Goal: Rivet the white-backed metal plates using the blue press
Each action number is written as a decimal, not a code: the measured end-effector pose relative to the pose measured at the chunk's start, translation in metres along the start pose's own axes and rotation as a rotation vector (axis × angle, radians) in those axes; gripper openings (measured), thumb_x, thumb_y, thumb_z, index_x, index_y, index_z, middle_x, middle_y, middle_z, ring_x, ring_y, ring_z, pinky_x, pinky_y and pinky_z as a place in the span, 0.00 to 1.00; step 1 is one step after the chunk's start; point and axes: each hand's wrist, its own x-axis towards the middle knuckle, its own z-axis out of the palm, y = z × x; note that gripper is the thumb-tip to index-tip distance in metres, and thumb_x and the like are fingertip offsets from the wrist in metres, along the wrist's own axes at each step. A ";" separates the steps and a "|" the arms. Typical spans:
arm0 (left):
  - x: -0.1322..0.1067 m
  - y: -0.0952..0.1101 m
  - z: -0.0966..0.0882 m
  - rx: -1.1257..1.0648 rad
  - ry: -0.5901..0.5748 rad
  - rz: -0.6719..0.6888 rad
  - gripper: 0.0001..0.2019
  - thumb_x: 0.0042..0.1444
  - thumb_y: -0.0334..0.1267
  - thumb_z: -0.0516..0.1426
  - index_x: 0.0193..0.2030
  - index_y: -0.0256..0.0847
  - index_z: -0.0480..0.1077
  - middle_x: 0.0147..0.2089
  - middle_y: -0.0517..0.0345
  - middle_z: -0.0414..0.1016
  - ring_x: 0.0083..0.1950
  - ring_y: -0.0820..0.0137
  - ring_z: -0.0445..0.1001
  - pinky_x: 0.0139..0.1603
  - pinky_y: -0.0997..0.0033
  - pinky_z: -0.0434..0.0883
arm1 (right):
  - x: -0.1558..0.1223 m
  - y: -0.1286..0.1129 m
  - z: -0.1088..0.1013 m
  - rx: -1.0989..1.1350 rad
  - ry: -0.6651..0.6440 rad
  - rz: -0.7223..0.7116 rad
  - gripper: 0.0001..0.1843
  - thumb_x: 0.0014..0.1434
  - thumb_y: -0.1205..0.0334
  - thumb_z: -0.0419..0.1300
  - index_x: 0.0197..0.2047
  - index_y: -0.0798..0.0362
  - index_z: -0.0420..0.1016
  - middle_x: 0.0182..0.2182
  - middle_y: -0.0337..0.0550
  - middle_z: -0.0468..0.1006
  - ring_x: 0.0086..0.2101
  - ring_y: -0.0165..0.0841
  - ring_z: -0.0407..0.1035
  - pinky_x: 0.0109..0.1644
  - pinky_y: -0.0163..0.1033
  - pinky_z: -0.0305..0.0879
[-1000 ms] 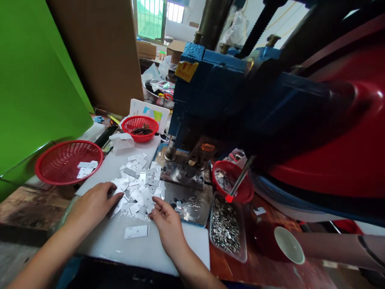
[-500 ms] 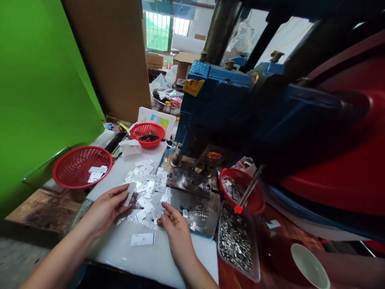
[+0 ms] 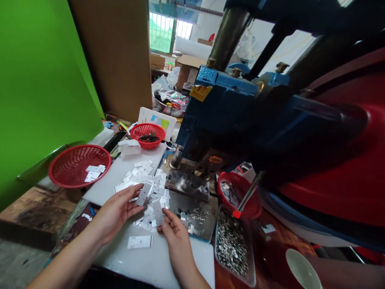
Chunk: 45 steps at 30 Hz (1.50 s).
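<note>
A flat grey rectangular plate is pinched between the fingers and thumb of my left hand, tilted above a loose pile of similar plates. My right hand is closed at the edge of another small plate, which stands tilted between thumb and fingers. Two or more plates lie side by side on the white foam sheet, nearer to me than the pile. To the right of the pile is the steel bed of a blue press, scattered with small metal bits.
A red basket with some plates stands at left. Behind the pile is a smaller red basket with dark pieces. At right are a red basin, a clear tub of metal scraps, a red-tipped lever and a large red wheel.
My left hand has moved right with its plate, closer to my right hand. The plate at my right fingertips now shows more of its face. The view has shifted slightly.
</note>
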 end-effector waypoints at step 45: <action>-0.003 -0.024 0.036 -0.067 -0.616 -0.667 0.36 0.57 0.62 0.44 0.54 0.30 0.69 0.51 0.33 0.74 0.36 0.59 0.80 0.23 0.75 0.73 | 0.005 -0.067 -0.020 -0.563 -0.129 -0.386 0.16 0.65 0.58 0.50 0.44 0.50 0.78 0.39 0.43 0.76 0.40 0.32 0.69 0.46 0.37 0.64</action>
